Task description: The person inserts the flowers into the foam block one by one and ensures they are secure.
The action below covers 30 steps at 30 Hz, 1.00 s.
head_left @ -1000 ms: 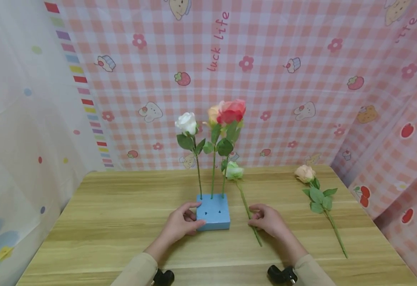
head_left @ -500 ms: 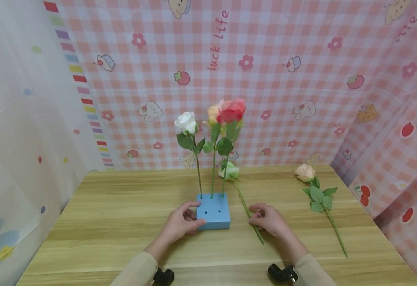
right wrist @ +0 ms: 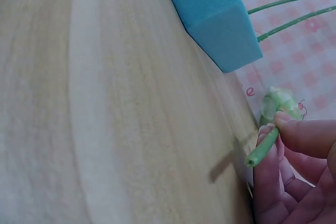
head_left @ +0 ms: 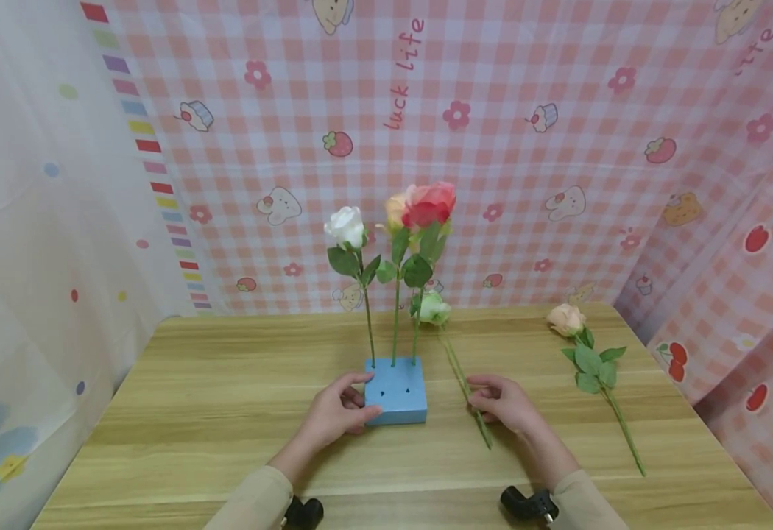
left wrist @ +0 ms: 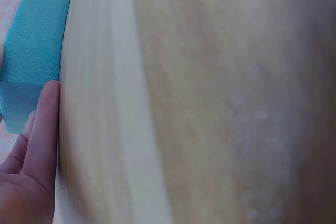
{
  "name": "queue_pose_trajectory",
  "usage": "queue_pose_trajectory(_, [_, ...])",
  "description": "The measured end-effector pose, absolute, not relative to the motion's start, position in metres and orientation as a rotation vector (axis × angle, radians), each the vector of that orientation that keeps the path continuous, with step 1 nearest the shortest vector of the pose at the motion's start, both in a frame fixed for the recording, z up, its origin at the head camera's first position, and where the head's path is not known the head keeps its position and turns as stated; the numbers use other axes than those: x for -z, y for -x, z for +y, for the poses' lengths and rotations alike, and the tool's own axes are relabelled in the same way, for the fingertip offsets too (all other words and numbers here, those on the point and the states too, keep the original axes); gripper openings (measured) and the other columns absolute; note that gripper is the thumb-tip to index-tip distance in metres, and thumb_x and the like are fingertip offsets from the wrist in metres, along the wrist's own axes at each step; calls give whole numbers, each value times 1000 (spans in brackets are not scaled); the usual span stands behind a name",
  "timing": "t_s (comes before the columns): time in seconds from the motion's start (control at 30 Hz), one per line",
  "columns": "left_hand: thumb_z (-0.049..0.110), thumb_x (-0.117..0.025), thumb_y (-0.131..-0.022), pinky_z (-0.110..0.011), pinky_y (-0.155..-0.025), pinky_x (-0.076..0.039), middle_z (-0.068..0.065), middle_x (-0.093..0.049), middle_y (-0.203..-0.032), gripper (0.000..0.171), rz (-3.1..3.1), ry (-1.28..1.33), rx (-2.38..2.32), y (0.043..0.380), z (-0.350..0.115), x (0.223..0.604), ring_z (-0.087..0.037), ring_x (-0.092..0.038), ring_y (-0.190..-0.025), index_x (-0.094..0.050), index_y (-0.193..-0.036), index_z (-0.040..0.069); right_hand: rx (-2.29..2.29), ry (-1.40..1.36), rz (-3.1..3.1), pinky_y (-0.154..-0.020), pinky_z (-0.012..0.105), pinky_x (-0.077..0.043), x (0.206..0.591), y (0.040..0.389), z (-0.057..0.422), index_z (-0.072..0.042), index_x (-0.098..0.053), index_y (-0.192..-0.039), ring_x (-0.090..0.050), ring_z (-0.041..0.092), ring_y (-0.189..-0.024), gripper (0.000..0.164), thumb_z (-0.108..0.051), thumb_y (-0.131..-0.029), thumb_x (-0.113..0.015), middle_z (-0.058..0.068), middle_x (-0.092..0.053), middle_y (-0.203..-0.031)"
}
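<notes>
A blue foam block (head_left: 396, 412) sits mid-table with three flowers upright in its back row: a white rose (head_left: 345, 227), a yellow-peach one (head_left: 396, 211) and a red-pink one (head_left: 430, 207). Two small holes show in its front part. My left hand (head_left: 330, 409) grips the block's left side, thumb at the front corner and a finger farther back. To the right, my right hand (head_left: 504, 403) pinches the stem of a pale green rose (head_left: 434, 309) between thumb and fingers. Its cut stem end (right wrist: 261, 149) points toward the right wrist camera; its bloom is partly behind the red-pink flower's stem.
A peach rose (head_left: 567, 321) with green leaves lies on the right of the wooden table (head_left: 227, 383). A pink checked cloth (head_left: 492, 147) hangs behind the table's back edge. Black devices (head_left: 528, 505) sit at both wrists.
The green rose's bloom swung a little left, then back right and slightly up. My right hand has shifted slightly right with the stem. My left hand and the block stay put.
</notes>
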<state>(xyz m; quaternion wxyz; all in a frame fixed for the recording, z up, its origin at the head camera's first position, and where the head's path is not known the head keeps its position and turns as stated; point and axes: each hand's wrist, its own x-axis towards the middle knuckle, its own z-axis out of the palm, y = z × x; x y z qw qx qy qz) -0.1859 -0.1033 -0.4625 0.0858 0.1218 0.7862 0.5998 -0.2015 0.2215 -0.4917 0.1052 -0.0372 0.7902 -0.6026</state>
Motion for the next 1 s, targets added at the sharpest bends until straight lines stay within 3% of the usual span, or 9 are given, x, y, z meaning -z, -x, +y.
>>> queue_pose_trajectory(0.37, [11,-82,-82,-38,-61,-62,-13,-59,-94,60,2364,-327,-1776,206,-106,499,-23,-57,-82,-58,-137,10,1853,-61,2353,-66,25,-57,491,202,224,13,-51,-133,-62,15,-79,42,3,-94,-62,10,-64,-95])
queue_pose_trajectory(1.0, [15,-83,-82,-35,-62,-62,-13,-59,-94,60,2349,-341,-1771,206,-107,499,-23,-58,-82,-59,-136,10,1890,-128,2456,-69,25,-54,484,202,230,12,-53,-128,-59,18,-88,34,5,-96,-58,9,-58,-100])
